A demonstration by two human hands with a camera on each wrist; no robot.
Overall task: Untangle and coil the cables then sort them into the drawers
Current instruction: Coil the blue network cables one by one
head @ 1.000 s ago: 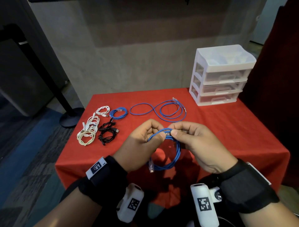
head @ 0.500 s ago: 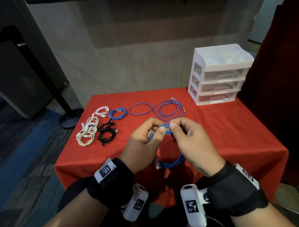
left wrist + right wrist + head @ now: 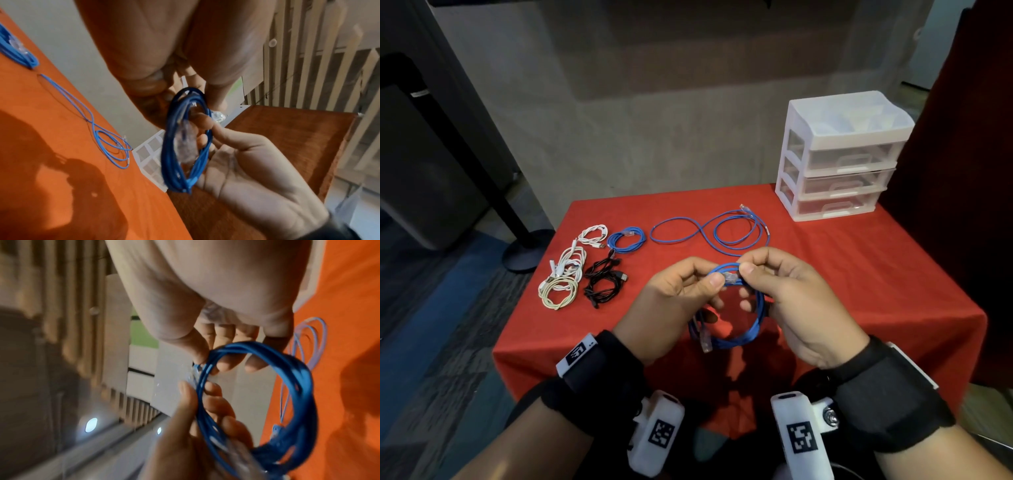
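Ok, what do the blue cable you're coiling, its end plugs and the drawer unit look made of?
Blue cable: smooth, slightly glossy jacket, probably PVC or rubber; it bends into tight loops between the left hand and right hand.
End plugs: clear hard plastic; you can see through them.
Drawer unit: white opaque plastic frame with translucent drawer fronts and moulded handles.

Drawer unit [image 3: 839,157] far right on table [image 3: 893,274] — coiled cables [image 3: 582,270] far left.
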